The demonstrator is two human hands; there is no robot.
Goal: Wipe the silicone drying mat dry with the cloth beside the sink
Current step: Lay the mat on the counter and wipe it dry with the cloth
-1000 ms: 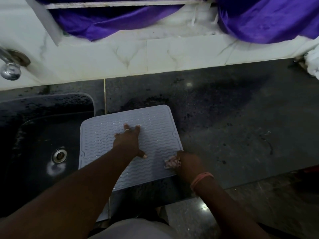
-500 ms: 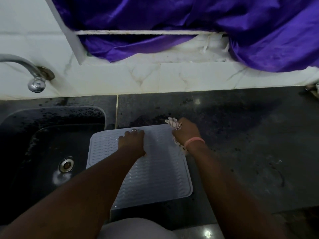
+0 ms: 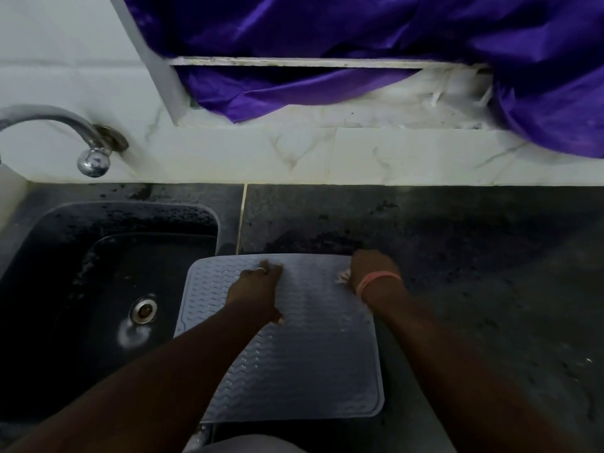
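The drying mat looks like soft matt grey silicone, ribbed all over with small wavy ridges. The counter is dark speckled stone with a dull sheen. The sink is glossy black and wet-looking, its drain and the tap bright polished metal. Behind, glossy white veined tiles and shiny purple satin-like fabric.

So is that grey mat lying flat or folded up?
Spread flat. The mat lies open on the dark counter, one side overhanging the sink, all rounded corners showing, under the left hand.
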